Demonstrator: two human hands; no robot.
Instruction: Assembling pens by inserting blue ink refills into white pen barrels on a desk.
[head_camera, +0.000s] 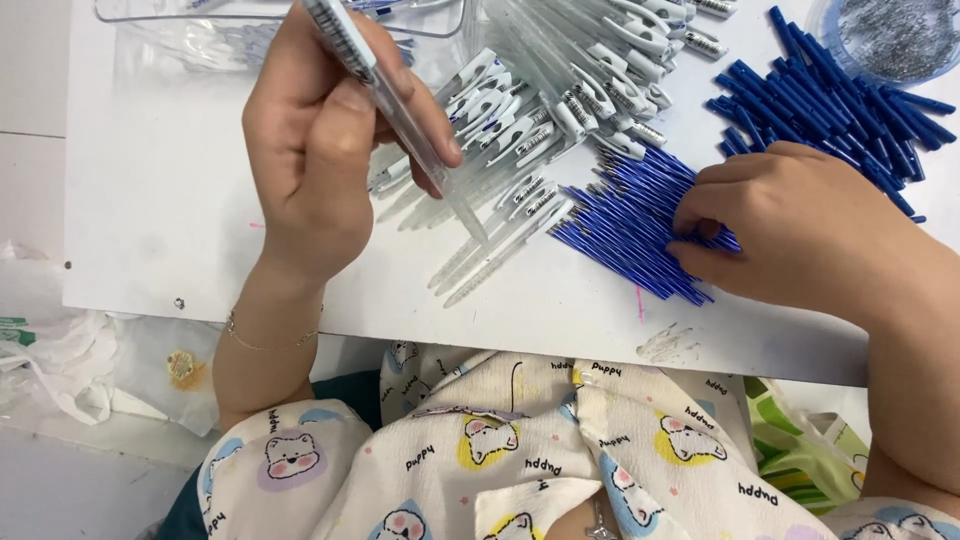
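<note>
My left hand (320, 150) grips a clear plastic pen barrel (400, 110), held slanting above the white board (160, 200). A heap of clear and white pen barrels (545, 110) with clips lies just right of it. My right hand (790, 225) rests on a fan of thin blue ink refills (620, 225), its fingertips pinching among them; whether one is lifted I cannot tell. A pile of dark blue pen caps (820, 90) lies behind that hand.
A clear plastic tray (440, 25) stands at the back edge. A round clear dish of small metal parts (895, 35) sits at the top right. Crumpled white plastic bags (60, 350) lie at the left, below the board's edge. My patterned clothing (500, 450) fills the foreground.
</note>
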